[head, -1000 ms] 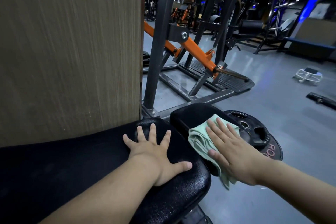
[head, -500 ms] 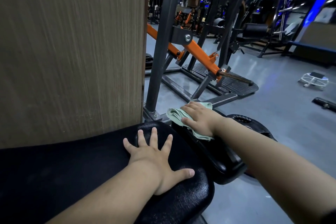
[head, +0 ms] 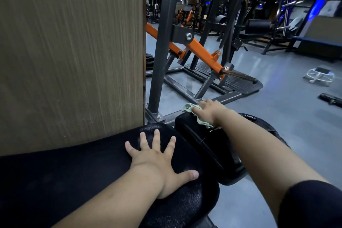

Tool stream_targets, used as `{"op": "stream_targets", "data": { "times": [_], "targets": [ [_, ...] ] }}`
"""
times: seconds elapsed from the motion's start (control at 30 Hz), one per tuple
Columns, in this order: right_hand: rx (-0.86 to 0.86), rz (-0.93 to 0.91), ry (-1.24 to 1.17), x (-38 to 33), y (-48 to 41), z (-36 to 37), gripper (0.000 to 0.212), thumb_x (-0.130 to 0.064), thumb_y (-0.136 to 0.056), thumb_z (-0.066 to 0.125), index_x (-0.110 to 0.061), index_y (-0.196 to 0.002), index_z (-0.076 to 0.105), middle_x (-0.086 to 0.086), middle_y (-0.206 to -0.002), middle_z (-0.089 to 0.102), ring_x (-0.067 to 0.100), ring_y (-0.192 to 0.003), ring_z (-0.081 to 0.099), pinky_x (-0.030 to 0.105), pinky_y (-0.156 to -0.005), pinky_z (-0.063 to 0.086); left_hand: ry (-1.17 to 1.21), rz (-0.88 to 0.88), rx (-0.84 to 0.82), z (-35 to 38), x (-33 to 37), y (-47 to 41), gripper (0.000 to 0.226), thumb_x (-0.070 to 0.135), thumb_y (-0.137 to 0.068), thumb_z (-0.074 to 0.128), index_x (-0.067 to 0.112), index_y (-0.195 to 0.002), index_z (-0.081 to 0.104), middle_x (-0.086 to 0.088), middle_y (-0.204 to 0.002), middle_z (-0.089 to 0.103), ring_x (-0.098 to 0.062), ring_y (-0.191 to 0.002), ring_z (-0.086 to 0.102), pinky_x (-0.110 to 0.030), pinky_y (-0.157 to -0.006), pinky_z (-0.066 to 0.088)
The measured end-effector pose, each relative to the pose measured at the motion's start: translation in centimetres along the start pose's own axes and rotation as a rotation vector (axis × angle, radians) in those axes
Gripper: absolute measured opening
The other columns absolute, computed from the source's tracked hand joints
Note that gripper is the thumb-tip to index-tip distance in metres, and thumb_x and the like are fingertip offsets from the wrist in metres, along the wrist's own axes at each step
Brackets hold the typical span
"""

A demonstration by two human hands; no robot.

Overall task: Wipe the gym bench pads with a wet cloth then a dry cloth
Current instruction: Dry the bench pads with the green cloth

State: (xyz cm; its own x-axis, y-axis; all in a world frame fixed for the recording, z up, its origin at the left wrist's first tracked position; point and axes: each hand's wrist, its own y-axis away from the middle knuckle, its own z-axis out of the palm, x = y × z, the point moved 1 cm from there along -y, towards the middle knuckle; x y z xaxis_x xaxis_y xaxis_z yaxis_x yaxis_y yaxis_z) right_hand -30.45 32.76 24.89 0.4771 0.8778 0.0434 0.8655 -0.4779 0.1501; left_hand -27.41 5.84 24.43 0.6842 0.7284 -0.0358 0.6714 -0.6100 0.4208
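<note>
A long black bench pad point(head: 64, 177) runs across the bottom left. My left hand point(head: 159, 161) lies flat on it near its right end, fingers spread, holding nothing. Just right of it sits a smaller black seat pad point(head: 212, 146). My right hand point(head: 209, 111) presses a pale green cloth point(head: 200, 121) onto the far end of that smaller pad, my arm stretched over it. Most of the cloth is hidden under the hand; its edges show at the left and below the wrist.
A wood-grain panel point(head: 70, 52) stands close along the left, behind the long pad. A dark steel frame with an orange lever arm point(head: 196, 48) rises just beyond the pads. A black weight plate point(head: 266, 126) lies on the grey floor right of the seat pad.
My right hand has slid the green cloth from the near end of the small pad to its far end. My left hand has stayed flat on the long pad.
</note>
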Motion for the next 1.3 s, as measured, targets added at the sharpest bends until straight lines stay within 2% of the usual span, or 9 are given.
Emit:
{"op": "stream_targets", "data": {
  "times": [0.13, 0.23, 0.37, 0.57, 0.7, 0.83, 0.93, 1.1, 1.3],
  "targets": [
    [0.022, 0.008, -0.073, 1.4, 0.8, 0.0, 0.071, -0.067, -0.079, 0.020, -0.027, -0.133, 0.045, 0.015, -0.139, 0.042, 0.042, -0.124, 0.042, 0.052, -0.101, 0.037, 0.011, -0.003, 0.007, -0.1, -0.1, 0.0, 0.109, 0.099, -0.067, 0.016, 0.040, -0.150, -0.025, -0.008, -0.158, -0.035, -0.045, -0.144, -0.028, -0.074, -0.110, -0.007],
    [0.036, 0.009, -0.085, 2.5, 1.9, 0.1, 0.079, -0.070, -0.080, 0.020, -0.028, -0.145, 0.034, 0.014, -0.148, 0.037, 0.039, -0.127, 0.042, 0.048, -0.103, 0.036, 0.009, -0.008, 0.005, -0.1, -0.1, 0.0, 0.109, 0.098, -0.067, 0.016, 0.041, -0.150, -0.025, -0.008, -0.158, -0.034, -0.045, -0.144, -0.028, -0.074, -0.110, -0.007],
    [0.055, 0.024, -0.098, 4.5, 4.1, 0.8, 0.078, -0.068, -0.090, 0.026, -0.023, -0.153, 0.020, 0.017, -0.147, 0.035, 0.039, -0.128, 0.044, 0.044, -0.104, 0.036, 0.007, -0.009, 0.000, 0.0, -0.1, 0.0, 0.109, 0.098, -0.066, 0.015, 0.041, -0.149, -0.026, -0.007, -0.158, -0.034, -0.045, -0.144, -0.027, -0.073, -0.111, -0.006],
    [0.076, 0.036, -0.126, 7.2, 8.6, 1.9, 0.083, -0.072, -0.086, 0.021, -0.024, -0.153, 0.017, 0.017, -0.129, 0.045, 0.037, -0.116, 0.049, 0.043, -0.098, 0.038, 0.001, -0.012, 0.002, -0.1, -0.1, 0.0, 0.108, 0.098, -0.066, 0.013, 0.041, -0.149, -0.026, -0.007, -0.159, -0.033, -0.044, -0.145, -0.026, -0.073, -0.111, -0.005],
    [0.141, 0.064, -0.107, 7.8, 11.2, 3.4, 0.076, -0.066, -0.093, 0.025, -0.023, -0.155, 0.015, 0.017, -0.145, 0.033, 0.041, -0.125, 0.041, 0.048, -0.104, 0.035, -0.002, -0.015, 0.011, -0.1, 0.0, 0.0, 0.108, 0.099, -0.065, 0.012, 0.042, -0.149, -0.024, -0.007, -0.159, -0.032, -0.044, -0.146, -0.023, -0.073, -0.112, -0.003],
    [0.262, 0.052, -0.195, 6.9, 14.5, 5.0, 0.080, -0.066, -0.090, 0.023, -0.021, -0.155, 0.021, 0.013, -0.159, 0.017, 0.040, -0.138, 0.025, 0.044, -0.115, 0.021, -0.003, -0.023, 0.013, -0.2, -0.1, 0.1, 0.109, 0.099, -0.064, 0.011, 0.042, -0.150, -0.023, -0.006, -0.160, -0.031, -0.044, -0.147, -0.022, -0.073, -0.112, -0.002],
    [0.398, 0.036, -0.328, 6.1, 16.7, 6.5, 0.087, -0.070, -0.083, 0.018, -0.021, -0.153, 0.029, 0.008, -0.160, 0.021, 0.029, -0.143, 0.016, 0.038, -0.117, 0.012, -0.005, -0.029, 0.020, -0.1, 0.0, 0.2, 0.109, 0.099, -0.064, 0.011, 0.042, -0.150, -0.023, -0.005, -0.161, -0.030, -0.043, -0.147, -0.021, -0.073, -0.112, -0.002],
    [0.613, -0.011, -0.414, 3.1, 19.4, 9.1, 0.070, -0.059, -0.093, 0.027, -0.018, -0.149, 0.038, 0.002, -0.155, 0.032, 0.025, -0.146, 0.015, 0.047, -0.119, 0.014, 0.001, -0.030, 0.025, 0.0, 0.3, 0.3, 0.109, 0.099, -0.063, 0.011, 0.043, -0.150, -0.022, -0.005, -0.161, -0.030, -0.042, -0.148, -0.020, -0.073, -0.112, -0.001],
    [0.716, -0.083, -0.334, 1.0, 20.0, 10.3, 0.059, -0.050, -0.100, 0.030, -0.015, -0.145, 0.043, 0.003, -0.151, 0.038, 0.029, -0.146, 0.019, 0.047, -0.118, 0.017, 0.005, -0.034, 0.026, 0.1, 0.2, 0.6, 0.108, 0.099, -0.064, 0.012, 0.043, -0.151, -0.021, -0.005, -0.161, -0.028, -0.042, -0.148, -0.019, -0.073, -0.112, -0.001]
  ]
}}
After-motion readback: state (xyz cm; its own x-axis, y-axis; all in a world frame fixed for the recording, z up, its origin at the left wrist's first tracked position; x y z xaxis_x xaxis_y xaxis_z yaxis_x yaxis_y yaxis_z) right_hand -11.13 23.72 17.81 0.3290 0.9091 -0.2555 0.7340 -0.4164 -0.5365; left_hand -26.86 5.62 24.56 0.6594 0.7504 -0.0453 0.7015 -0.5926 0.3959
